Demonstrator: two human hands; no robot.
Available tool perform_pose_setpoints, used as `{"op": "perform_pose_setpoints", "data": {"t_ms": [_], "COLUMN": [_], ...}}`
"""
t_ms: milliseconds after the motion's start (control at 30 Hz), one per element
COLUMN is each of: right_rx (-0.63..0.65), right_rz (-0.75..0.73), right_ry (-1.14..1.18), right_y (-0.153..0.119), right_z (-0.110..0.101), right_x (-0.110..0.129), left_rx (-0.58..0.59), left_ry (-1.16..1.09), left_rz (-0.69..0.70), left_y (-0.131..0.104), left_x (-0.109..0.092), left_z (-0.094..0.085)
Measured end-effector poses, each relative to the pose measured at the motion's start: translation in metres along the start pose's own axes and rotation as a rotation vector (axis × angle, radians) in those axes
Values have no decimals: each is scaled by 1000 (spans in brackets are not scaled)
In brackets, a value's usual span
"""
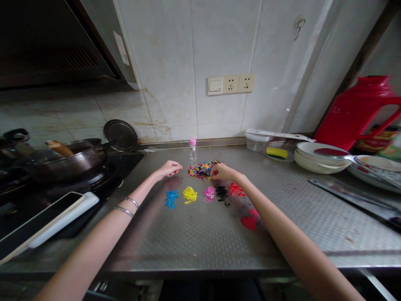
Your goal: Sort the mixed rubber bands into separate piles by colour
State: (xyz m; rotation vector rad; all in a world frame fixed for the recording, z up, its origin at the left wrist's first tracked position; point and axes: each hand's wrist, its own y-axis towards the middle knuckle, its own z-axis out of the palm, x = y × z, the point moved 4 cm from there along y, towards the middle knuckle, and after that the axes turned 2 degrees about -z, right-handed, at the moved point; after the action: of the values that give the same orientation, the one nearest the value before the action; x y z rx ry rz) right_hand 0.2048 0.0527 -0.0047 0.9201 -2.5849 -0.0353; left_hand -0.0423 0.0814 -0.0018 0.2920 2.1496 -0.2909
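A mixed heap of small, brightly coloured plastic clips, shaped like safety pins, lies on the steel counter. My right hand reaches to its right edge with fingers pinched; what they grip is hidden. To the left of the heap, just above the counter, is my left hand, its fingers closed and whatever they hold too small to make out. Nearer me sit sorted piles: blue clips, yellow clips, pink clips, black clips and red clips, the red ones close to my right forearm.
Behind the heap stands a small clear bottle with a pink cap. A pan on the stove and a phone-like device are at left. Bowls, a knife, a sponge and a red thermos fill the right.
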Motion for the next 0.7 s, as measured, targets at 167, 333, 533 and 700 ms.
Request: {"op": "perform_pose_setpoints", "data": {"t_ms": [167, 333, 533, 700], "right_rx": [-22, -72, -105, -86], "right_rz": [4, 19, -20, 9], "right_ry": [37, 108, 160, 210], "right_y": [0, -3, -4, -3], "right_z": [-3, -10, -14, -11], "right_x": [0, 3, 8, 5], "left_rx": [-38, 5, -9, -18], "left_ry": [-22, -52, -76, -105], "left_rz": [-68, -76, -72, -58], "left_y": [17, 18, 15, 14], "left_x": [16, 22, 19, 18], "left_z": [9, 7, 7, 8]}}
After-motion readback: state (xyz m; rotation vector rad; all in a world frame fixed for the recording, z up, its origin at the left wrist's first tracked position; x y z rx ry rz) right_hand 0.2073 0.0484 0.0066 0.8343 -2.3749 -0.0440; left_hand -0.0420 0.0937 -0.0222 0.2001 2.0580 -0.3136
